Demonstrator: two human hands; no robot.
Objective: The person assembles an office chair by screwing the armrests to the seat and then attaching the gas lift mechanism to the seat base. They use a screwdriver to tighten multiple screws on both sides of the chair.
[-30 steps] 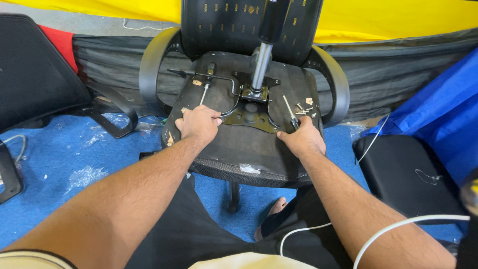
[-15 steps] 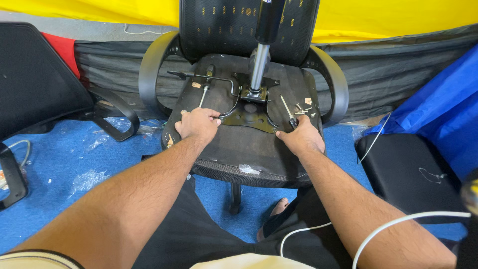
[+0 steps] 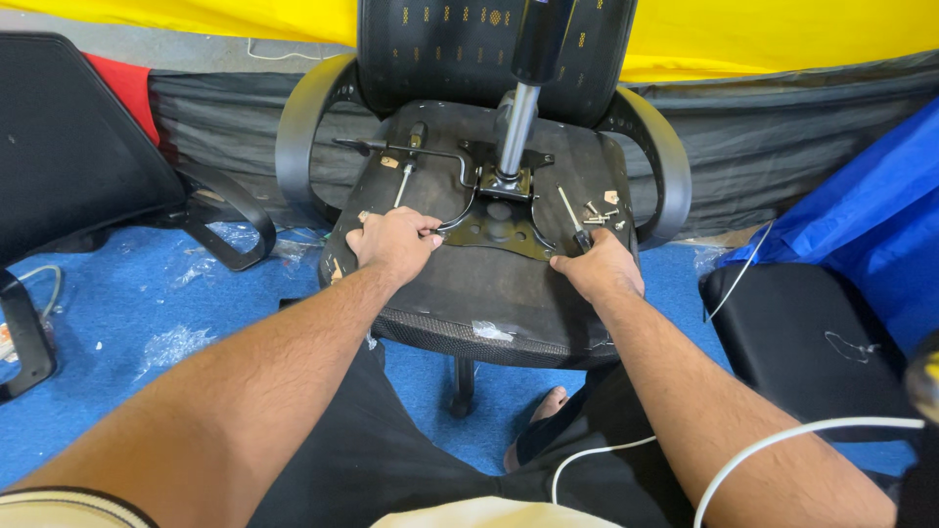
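An office chair lies upturned before me, the black underside of its seat (image 3: 489, 293) facing up. A black metal mechanism plate (image 3: 494, 227) with a silver gas cylinder (image 3: 515, 132) stands at its middle. My left hand (image 3: 393, 242) is closed at the plate's left edge, around a thin curved lever there. My right hand (image 3: 599, 269) rests on the seat to the right, fingers curled over the handle of a screwdriver (image 3: 570, 215) whose shaft points away from me. Several loose screws (image 3: 599, 212) lie just beyond that hand. A second screwdriver (image 3: 407, 168) lies at the seat's far left.
Curved black armrests (image 3: 293, 132) flank the seat. Another black chair (image 3: 68, 147) stands at left, a black seat cushion (image 3: 802, 337) at right beside a blue sheet (image 3: 871, 215). Blue floor with plastic scraps (image 3: 171, 344) lies below. A white cable (image 3: 782, 440) crosses my right forearm. My foot (image 3: 533, 416) shows under the seat.
Both hands stay where they were on the seat; only the view has shifted slightly.
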